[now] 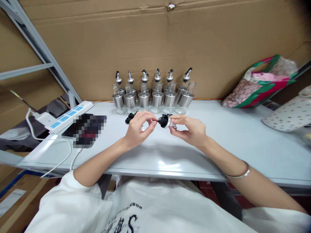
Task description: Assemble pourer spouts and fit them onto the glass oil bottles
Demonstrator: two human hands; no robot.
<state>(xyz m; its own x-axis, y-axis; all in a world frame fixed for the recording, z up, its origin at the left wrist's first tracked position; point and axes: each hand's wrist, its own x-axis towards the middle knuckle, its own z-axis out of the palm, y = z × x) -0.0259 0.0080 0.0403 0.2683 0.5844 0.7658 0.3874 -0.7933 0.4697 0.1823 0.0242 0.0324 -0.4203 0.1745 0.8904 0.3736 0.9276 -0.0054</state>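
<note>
A silver and black pourer top (165, 121) lies sideways between the fingers of my right hand (191, 129), its black end pointing left. My left hand (141, 128) pinches at the tip of that black end; whether it grips the tip or a small part there is too small to tell. Black stopper parts (130, 117) lie on the table just behind my left hand. Behind both hands stand several glass bottles with steel sleeves (156, 99). The front row has open necks, and the back row carries silver pourers with black flip caps (145, 75).
On the white table (218, 136), a power strip (70, 117) with a white charger and cables lies at left, beside a dark, partly pixelated device (89, 131). A patterned bag (257, 84) and a dotted white item (289, 113) are at right. Cardboard (121, 38) stands behind.
</note>
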